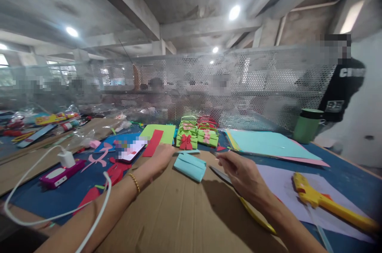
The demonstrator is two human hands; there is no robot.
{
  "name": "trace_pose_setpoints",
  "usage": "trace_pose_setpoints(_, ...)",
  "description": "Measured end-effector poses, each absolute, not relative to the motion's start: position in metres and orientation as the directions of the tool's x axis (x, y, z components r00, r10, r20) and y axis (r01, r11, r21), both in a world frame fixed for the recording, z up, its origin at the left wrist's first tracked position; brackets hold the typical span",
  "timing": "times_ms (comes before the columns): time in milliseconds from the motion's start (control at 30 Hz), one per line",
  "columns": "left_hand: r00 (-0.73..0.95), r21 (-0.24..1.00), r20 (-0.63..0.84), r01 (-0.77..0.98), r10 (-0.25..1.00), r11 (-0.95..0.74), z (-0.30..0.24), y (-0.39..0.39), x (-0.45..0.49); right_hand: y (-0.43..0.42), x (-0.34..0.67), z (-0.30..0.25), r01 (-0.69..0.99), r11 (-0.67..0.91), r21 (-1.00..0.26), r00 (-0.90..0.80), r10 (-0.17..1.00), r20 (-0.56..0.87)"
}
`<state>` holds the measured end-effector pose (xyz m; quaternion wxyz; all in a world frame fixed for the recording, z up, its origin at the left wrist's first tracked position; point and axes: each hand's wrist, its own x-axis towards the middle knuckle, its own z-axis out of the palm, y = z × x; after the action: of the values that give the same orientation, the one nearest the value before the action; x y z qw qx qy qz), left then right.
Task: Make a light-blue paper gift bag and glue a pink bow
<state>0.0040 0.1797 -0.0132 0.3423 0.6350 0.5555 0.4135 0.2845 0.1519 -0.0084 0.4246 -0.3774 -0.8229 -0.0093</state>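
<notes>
My left hand [161, 156] rests on the brown cardboard sheet [179, 213], fingers curled toward a thin light-blue strip [188, 151]; whether it grips anything is hidden. A folded light-blue paper piece [190, 166] lies just right of it. My right hand [243, 175] hovers over the cardboard with fingers pinched together near the tip of a pair of scissors [221, 175], whose yellow handle [258, 217] runs under my wrist. What the pinch holds is too small to name.
Green paper baskets with bows [197, 135] stand behind the hands. A phone [131, 151], a red strip [152, 143] and green sheet [158, 133] lie left. Coloured paper sheets [268, 145], a green cup [307, 125] and a yellow glue gun [325, 201] are right. A charger and white cable [67, 159] are far left. A mesh screen [209, 86] separates other people.
</notes>
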Motion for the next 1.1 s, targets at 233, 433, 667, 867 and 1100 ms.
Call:
trace_pose_setpoints(233, -0.018, 0.763, 0.173, 0.635, 0.985, -0.123, 0.015, 0.180, -0.024, 0.151, 0.283, -0.008, 0.595, 0.733, -0.330, -0.355, 0.608, 0.710)
trace_pose_setpoints(433, 0.158, 0.807, 0.015, 0.582, 0.987, -0.105, 0.025, 0.123, -0.024, 0.147, 0.278, -0.008, 0.552, 0.718, -0.424, -0.319, 0.652, 0.688)
trace_pose_setpoints(667, 0.256, 0.942, -0.133, 0.332, 0.957, 0.042, 0.011, 0.057, -0.033, 0.142, 0.267, -0.008, 0.415, 0.673, -0.612, -0.307, 0.737, 0.602)
trace_pose_setpoints(867, 0.204, 0.893, 0.082, 0.419, 0.976, -0.163, 0.009, 0.040, -0.045, 0.137, 0.256, 0.017, 0.328, 0.637, -0.698, -0.348, 0.768, 0.537)
trace_pose_setpoints(1100, 0.283, 0.794, 0.182, 0.523, 0.942, -0.310, 0.002, 0.043, -0.037, 0.118, 0.257, 0.028, 0.401, 0.718, -0.569, -0.541, 0.687, 0.486)
